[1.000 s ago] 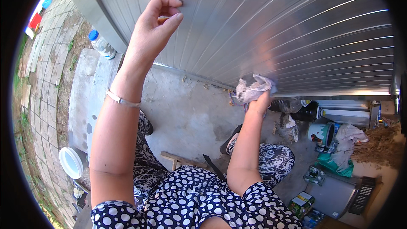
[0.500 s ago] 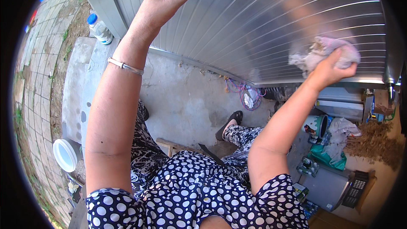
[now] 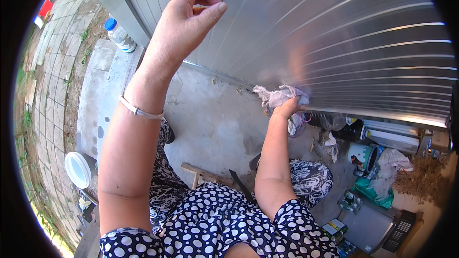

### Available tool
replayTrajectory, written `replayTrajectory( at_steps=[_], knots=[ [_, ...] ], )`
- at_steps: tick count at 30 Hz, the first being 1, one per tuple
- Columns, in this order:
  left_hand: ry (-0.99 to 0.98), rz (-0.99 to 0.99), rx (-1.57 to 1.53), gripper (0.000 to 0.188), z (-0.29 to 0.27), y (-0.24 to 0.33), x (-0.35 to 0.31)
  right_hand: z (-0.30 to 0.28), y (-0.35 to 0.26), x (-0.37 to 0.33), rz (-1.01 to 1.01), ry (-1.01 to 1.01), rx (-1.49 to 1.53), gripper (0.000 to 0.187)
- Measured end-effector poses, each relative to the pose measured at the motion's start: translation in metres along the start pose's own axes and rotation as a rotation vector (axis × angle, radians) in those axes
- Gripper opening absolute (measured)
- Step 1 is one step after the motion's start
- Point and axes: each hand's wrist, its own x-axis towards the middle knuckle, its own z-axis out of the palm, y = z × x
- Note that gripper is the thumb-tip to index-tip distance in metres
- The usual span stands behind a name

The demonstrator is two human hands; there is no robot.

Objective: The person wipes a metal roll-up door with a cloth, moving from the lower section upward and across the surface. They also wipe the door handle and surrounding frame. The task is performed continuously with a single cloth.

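A pale, frayed rag (image 3: 277, 96) is pressed to the lower edge of the ribbed metal panel (image 3: 306, 33) by my right hand (image 3: 288, 108), whose fingers are closed on it. Higher up, in front of the panel's left part, is my left hand (image 3: 193, 16) with curled fingers and the thumb tip close beneath them. A small dark spot shows at its fingertips; what they hold, if anything, I cannot make out. The shiny panel mirrors a blurred warm streak above the rag.
A blue-capped plastic bottle (image 3: 119, 35) stands on a concrete ledge at the left, with a white tub (image 3: 78, 170) nearer. Beneath me is a wooden stool (image 3: 197, 169). At right lie a printed bucket (image 3: 362, 156), a green bag (image 3: 375, 192) and a black telephone-like keypad (image 3: 401, 229).
My right hand has swept the rag left and down from the panel's right side to its lower edge. The left hand sits slightly lower in view, still curled.
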Motion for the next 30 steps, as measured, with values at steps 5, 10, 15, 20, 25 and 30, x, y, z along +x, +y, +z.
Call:
replayTrajectory(
  at_steps=[5, 10, 15, 20, 25, 30],
  knots=[
    [-0.003, 0.046, 0.060, 0.029, 0.003, -0.001, 0.003, -0.005, 0.082, 0.056, 0.458, -0.162, 0.357, 0.044],
    [-0.003, 0.041, 0.087, 0.028, 0.003, -0.002, 0.001, -0.012, 0.114, 0.066, 0.771, -0.278, 0.284, 0.037],
    [0.005, 0.033, 0.080, 0.028, 0.001, -0.004, 0.000, -0.016, 0.093, 0.051, 0.802, -0.339, 0.289, 0.032],
    [-0.006, 0.055, 0.051, 0.027, 0.003, -0.005, 0.003, -0.030, 0.035, 0.041, 0.683, -0.640, 0.472, 0.027],
    [0.020, 0.058, 0.068, 0.026, -0.001, -0.006, 0.001, -0.011, -0.122, -0.036, 0.409, -0.784, 0.552, 0.032],
    [-0.012, 0.023, 0.048, 0.025, -0.001, -0.005, 0.006, -0.012, -0.223, -0.044, 0.048, -0.846, 0.498, 0.038]
  ],
)
